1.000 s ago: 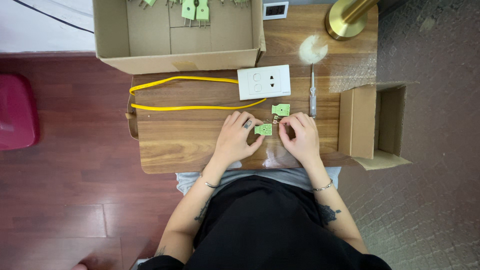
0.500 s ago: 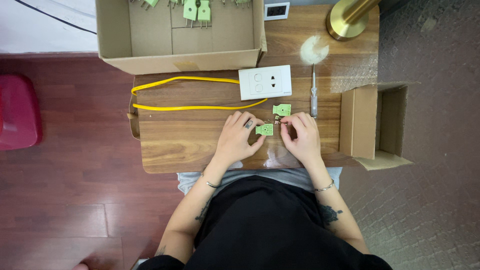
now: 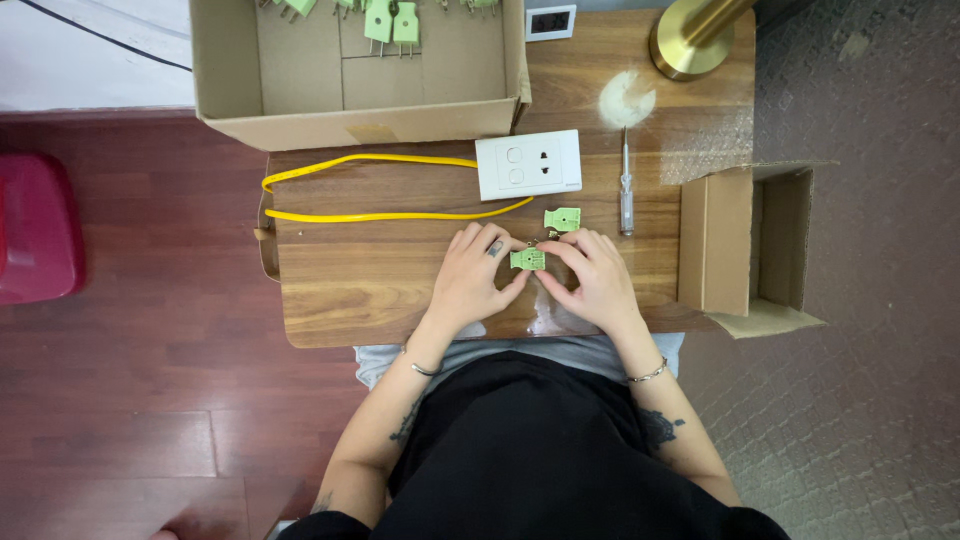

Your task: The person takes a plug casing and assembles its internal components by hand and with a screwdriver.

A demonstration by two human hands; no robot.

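— Two hands, how posed?
— Left hand [image 3: 468,282] and right hand [image 3: 598,280] curl inward, fingertips pinching one green plug [image 3: 527,259] just below the white socket plate [image 3: 528,164]
— Changed?
— Hardly; same hold as before

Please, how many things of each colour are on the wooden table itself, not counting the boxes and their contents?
Green plug parts: 2
Yellow cable: 1
White socket plates: 2
Screwdriver: 1
Brass lamp base: 1
Total: 7

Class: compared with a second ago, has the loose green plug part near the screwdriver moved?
No. The loose green plug part lies in the same spot beside the screwdriver, below the white socket plate.
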